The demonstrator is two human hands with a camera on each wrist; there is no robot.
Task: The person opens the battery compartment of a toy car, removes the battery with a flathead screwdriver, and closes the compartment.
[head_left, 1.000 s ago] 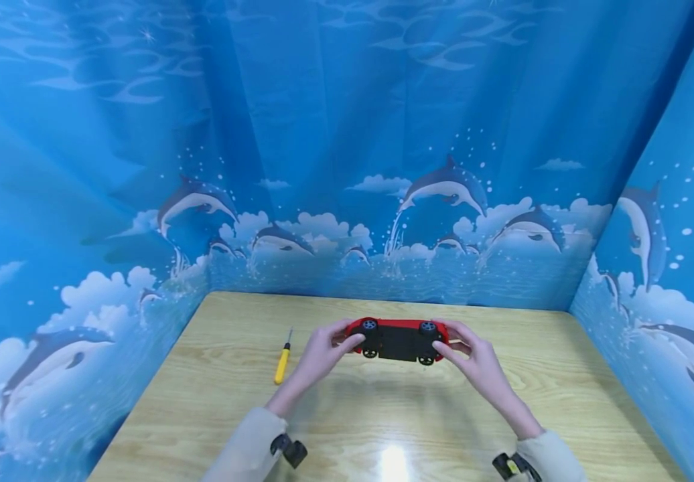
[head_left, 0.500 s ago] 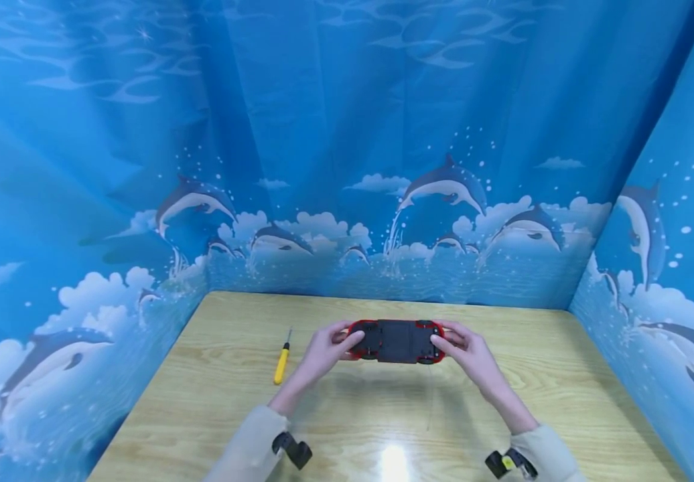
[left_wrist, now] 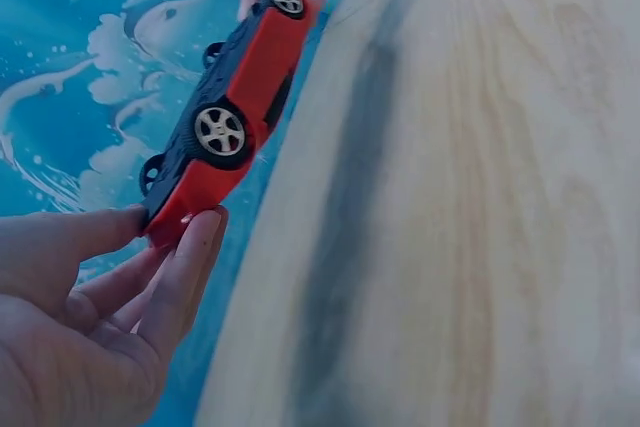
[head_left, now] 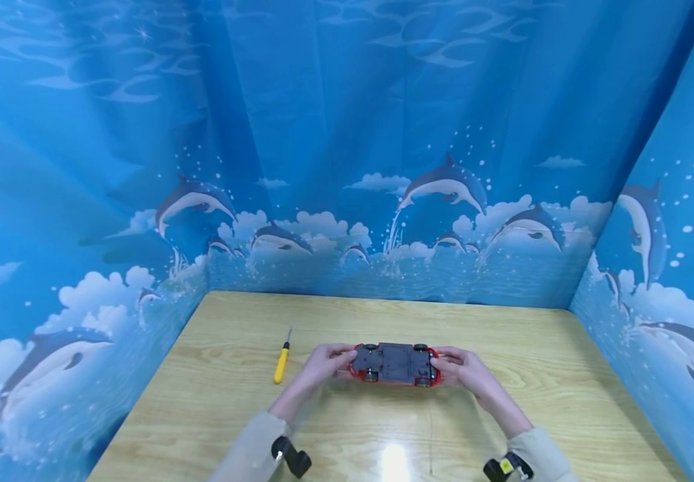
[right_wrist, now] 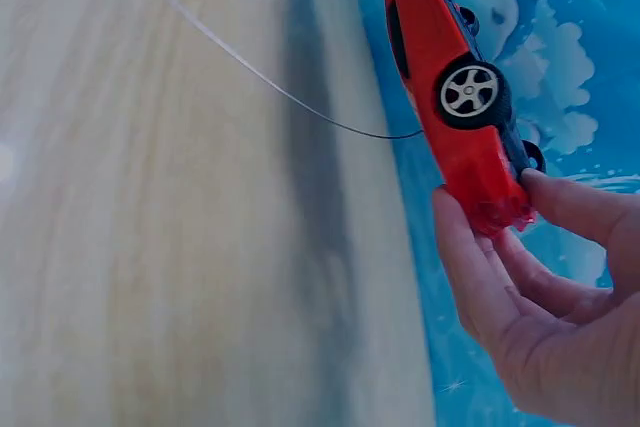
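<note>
A red toy car is held upside down over the table, its black underside and wheels facing up in the head view. My left hand pinches one end, thumb on the underside and fingers on the red body. At the opposite end my right hand pinches it the same way. The car's red side and spoked wheels show in the left wrist view, where the left hand grips the near end. A thin wire-like strand runs from beside the car across the right wrist view.
A screwdriver with a yellow handle lies on the wooden table, left of the car. Blue dolphin-print curtains enclose the table at the back and both sides. A bright reflection lies near the front.
Both hands have lowered the car and brought it nearer. It first tipped so that the underside faced the head camera squarely, then tilted on. The screwdriver has not moved.
</note>
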